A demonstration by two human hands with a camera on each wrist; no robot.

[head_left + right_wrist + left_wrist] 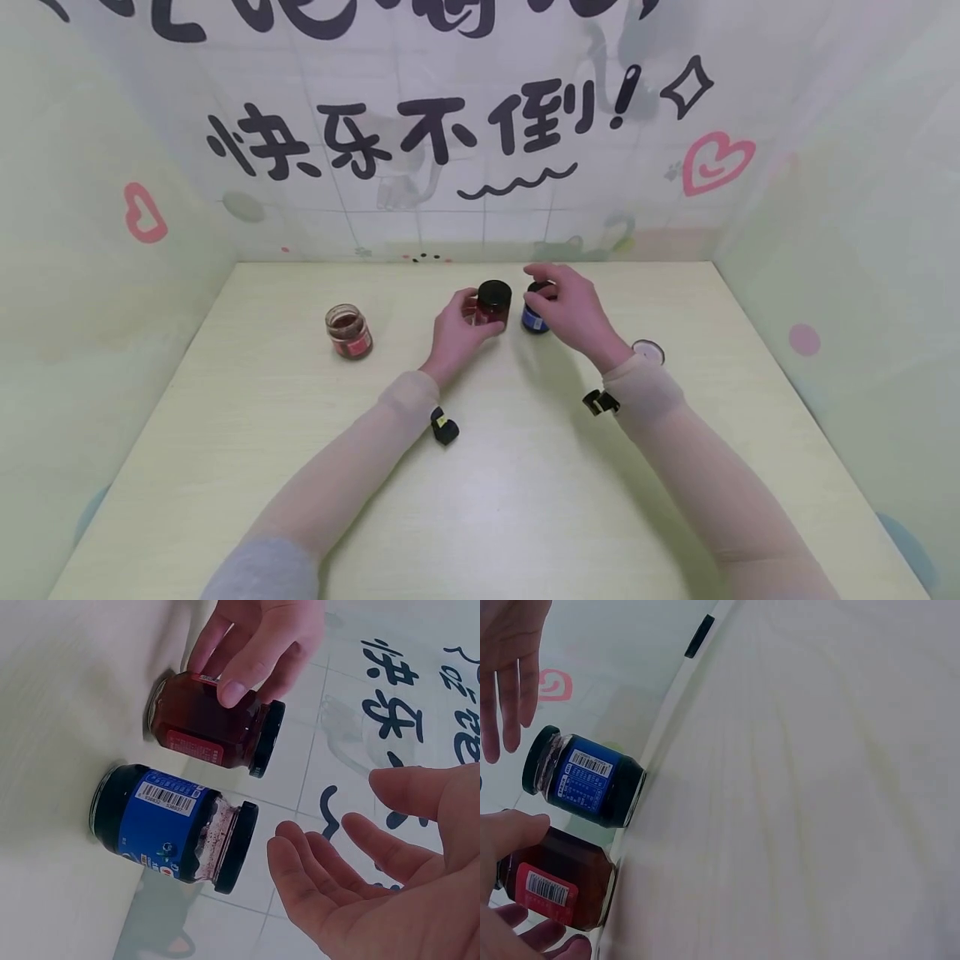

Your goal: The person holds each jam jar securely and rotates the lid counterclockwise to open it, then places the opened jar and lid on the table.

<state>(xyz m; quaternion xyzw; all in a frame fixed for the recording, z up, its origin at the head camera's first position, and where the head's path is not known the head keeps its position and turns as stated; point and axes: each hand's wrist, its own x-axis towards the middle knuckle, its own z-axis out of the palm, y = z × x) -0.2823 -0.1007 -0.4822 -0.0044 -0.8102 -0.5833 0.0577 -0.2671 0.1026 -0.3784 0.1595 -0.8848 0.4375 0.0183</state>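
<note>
A dark red jar (492,305) with a black lid stands upright, held round its side by my left hand (459,333). Just right of it is a blue-labelled jar (535,321), also lidded. My right hand (573,312) hovers by that jar's lid with bent, spread fingers. In the right wrist view a gap separates the right fingers (289,859) from the blue-labelled jar (161,817), and the left thumb (238,682) lies on the red jar (206,720). The left wrist view shows the red jar (562,881) between thumb and fingers.
An uncovered glass jar (349,333) with a red label and dark contents stands on the left of the table (480,517). A round, pale-faced lid (649,352) lies by the right wrist. Behind the jars rises a wall (300,225) with lettering.
</note>
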